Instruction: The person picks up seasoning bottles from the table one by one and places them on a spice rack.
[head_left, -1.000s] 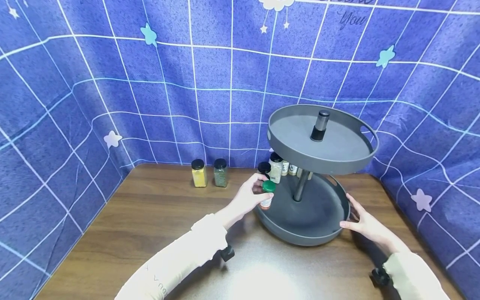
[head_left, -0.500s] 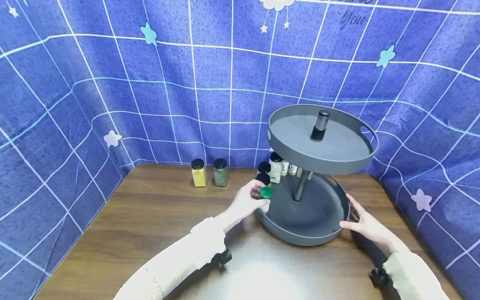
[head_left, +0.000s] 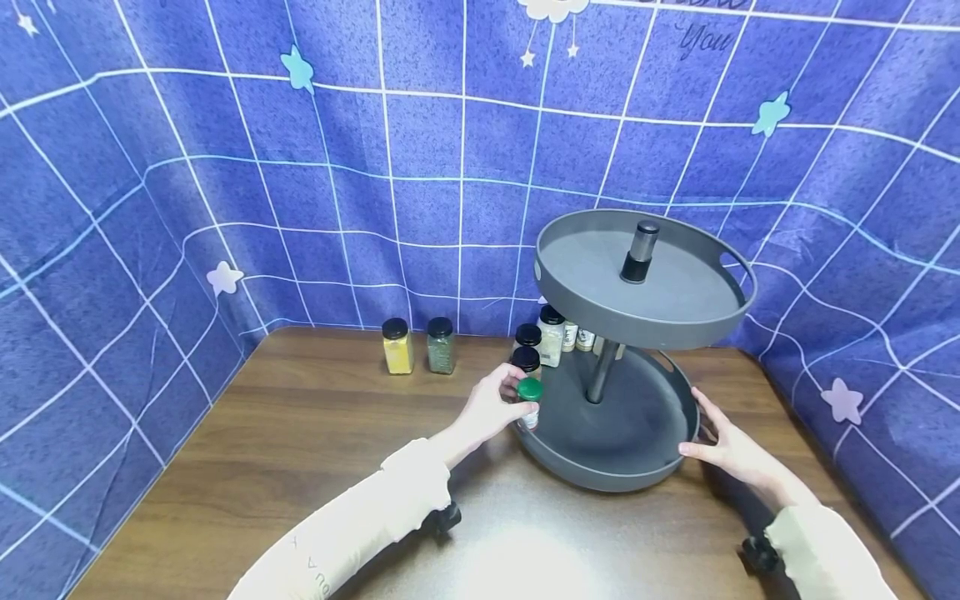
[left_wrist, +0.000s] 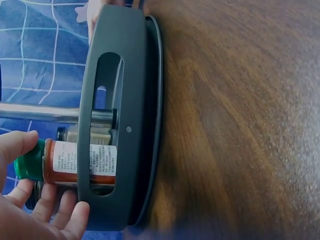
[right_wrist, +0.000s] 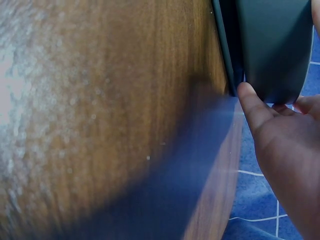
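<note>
My left hand (head_left: 491, 407) pinches the green lid of a small spice jar (left_wrist: 67, 159) with reddish contents and a white label. The jar stands upright at the left inside edge of the lower tier of a dark grey two-tier turntable (head_left: 600, 450). In the left wrist view the jar's lower part shows through the handle slot in the tier's wall, with my fingers along the lid and the rim. On the opposite side, my right hand (head_left: 731, 450) grips the lower tier's edge, fingertips on its wall (right_wrist: 275, 50).
Black-lidded jars (head_left: 527, 358) and several other spice jars line the lower tier's back left. A yellow-filled jar (head_left: 398, 348) and a green-filled jar (head_left: 441, 347) stand on the wooden table (head_left: 315, 433). The upper tier (head_left: 585, 283) overhangs; a blue curtain (head_left: 420, 167) hangs behind.
My left hand has brought the green-lidded jar slightly left and down toward the front of the lower tier, uncovering a second black-lidded jar. My right hand stays on the tier's edge.
</note>
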